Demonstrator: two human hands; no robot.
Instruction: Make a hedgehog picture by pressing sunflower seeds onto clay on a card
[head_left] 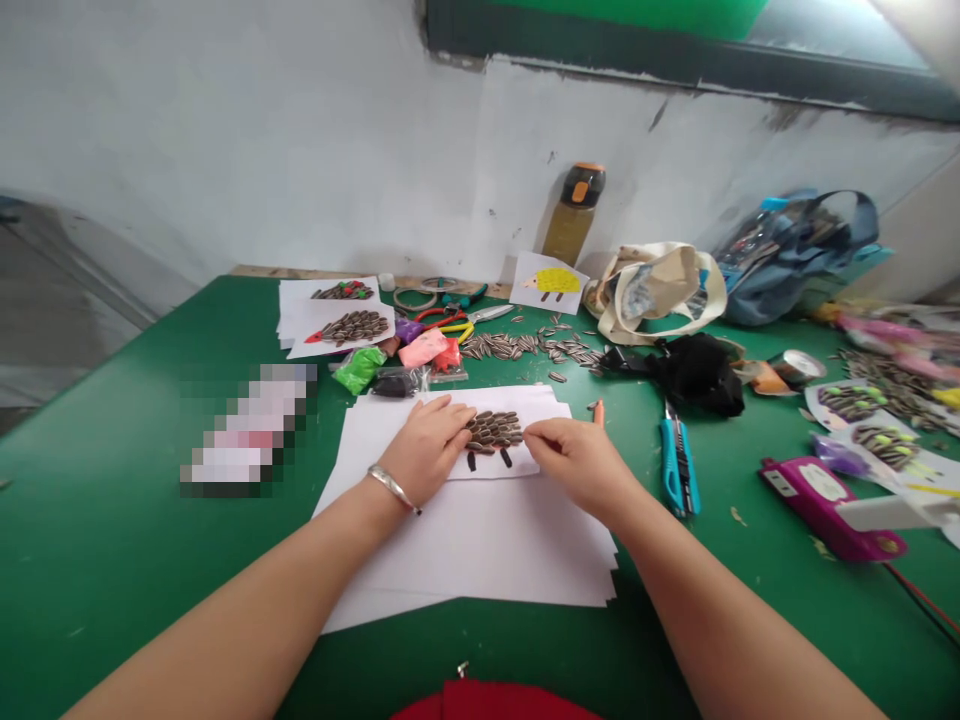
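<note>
A small white card [491, 468] lies on a stack of white paper [480, 545] on the green table. Sunflower seeds [493, 430] cover a patch of the card, with two black leg shapes below them. My left hand [429, 448] rests flat on the card's left part, fingers extended and touching the left edge of the seeds. At the right edge of the seed patch is my right hand [577, 460], its thumb and index finger pinched together; whatever is between them is too small to make out.
Loose seeds [502, 346], scissors and coloured clay bags [360, 370] lie behind the paper. A blue cutter [679, 465] and magenta device [832, 508] are on the right. Finished seed cards [349, 328] sit at the back left, beyond a pixelated object [251, 430].
</note>
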